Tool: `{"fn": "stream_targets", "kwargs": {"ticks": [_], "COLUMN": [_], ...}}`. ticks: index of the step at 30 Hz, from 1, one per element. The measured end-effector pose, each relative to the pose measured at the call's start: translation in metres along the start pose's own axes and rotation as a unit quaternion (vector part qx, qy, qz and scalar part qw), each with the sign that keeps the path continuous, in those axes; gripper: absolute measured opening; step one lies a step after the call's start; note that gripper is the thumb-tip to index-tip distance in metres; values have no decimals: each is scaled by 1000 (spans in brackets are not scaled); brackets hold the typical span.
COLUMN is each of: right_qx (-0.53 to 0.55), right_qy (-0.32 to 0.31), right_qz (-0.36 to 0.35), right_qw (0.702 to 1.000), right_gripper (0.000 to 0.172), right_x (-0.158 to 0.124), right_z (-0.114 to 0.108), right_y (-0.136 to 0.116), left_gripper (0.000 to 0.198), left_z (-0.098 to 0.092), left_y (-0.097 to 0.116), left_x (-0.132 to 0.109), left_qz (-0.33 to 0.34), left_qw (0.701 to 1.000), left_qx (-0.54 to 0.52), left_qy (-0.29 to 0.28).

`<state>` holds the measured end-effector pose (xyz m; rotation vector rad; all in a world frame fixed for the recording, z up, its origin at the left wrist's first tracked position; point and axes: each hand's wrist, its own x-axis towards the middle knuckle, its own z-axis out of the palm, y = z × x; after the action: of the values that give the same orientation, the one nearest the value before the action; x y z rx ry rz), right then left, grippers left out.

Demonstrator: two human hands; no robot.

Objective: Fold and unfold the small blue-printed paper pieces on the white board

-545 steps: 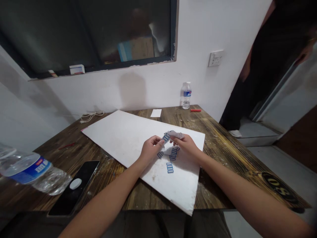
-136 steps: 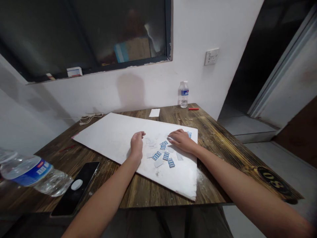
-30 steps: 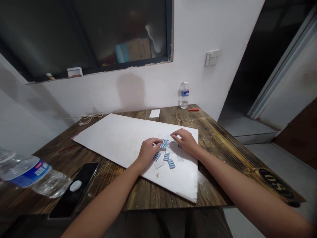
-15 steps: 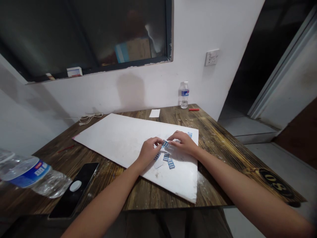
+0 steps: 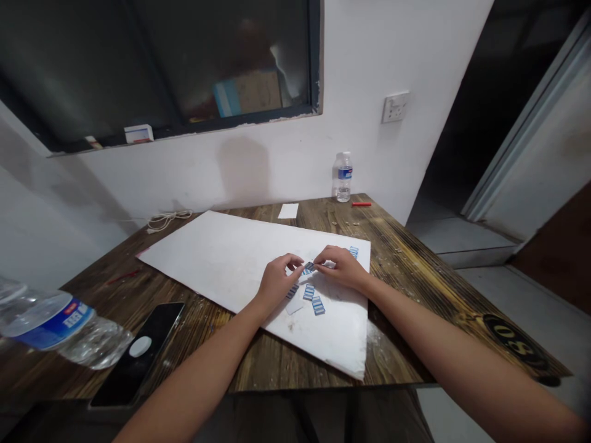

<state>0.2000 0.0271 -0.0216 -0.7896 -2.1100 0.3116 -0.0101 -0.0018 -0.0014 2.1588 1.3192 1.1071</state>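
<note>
My left hand (image 5: 279, 280) and my right hand (image 5: 340, 264) face each other over a white board (image 5: 221, 258). Between their fingertips is a small striped blue-and-grey piece (image 5: 309, 266), raised a little off the board. Both hands are closed in a pinch at its edges; the fingers partly cover it. Just below lie similar blue-framed pieces with pale stripes: one striped piece (image 5: 309, 291) in the middle, another striped piece (image 5: 318, 306) nearer me, and one (image 5: 292, 291) partly hidden by my left hand. A further blue piece (image 5: 354, 251) rests near the board's right edge.
The board lies on a dark wooden table (image 5: 397, 264). At left are a large water bottle (image 5: 64, 323) and a phone (image 5: 138, 354) with a white disc on it. Along the back are a cable (image 5: 166, 219), white paper (image 5: 289, 211), a small bottle (image 5: 344, 177) and a red pen (image 5: 361, 203).
The striped piece between my fingertips has tilted, showing less of its face. My fingers have shifted slightly, uncovering more of a blue piece beneath. The other pieces lie as before.
</note>
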Motion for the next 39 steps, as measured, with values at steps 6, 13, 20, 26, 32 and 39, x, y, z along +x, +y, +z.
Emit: {"fn": "stream_targets", "kwargs": {"ticks": [6,13,20,26,32,39], "right_qx": [13,24,34,15,-33,-40], "right_qy": [6,-12,-19,-49,-118,-120], "right_qz": [4,9,3,2,-96,-103], "right_qw": [1000,1000,999,999,988,987], "right_gripper": [11,17,15,12,18,13], "right_x": [0,0,-1,-1,2,1], "right_z": [1,1,2,4,8,9], "right_y": [-1,-4,-4,-3,-1,1], "left_gripper": [17,11,10,14,15,16], "left_z": [1,2,2,2,2,2], "left_y": [-2,-4,0,0,0,-1], "left_x": [0,0,-1,-1,-1,-1], "left_qz": [-19,-8,-4,-16,-31,-35], "left_qw": [1000,999,998,999,999,999], "left_qx": [-6,-1,-2,-8,-4,3], "left_qy": [-12,-46,-62,-39,-26,-17]}}
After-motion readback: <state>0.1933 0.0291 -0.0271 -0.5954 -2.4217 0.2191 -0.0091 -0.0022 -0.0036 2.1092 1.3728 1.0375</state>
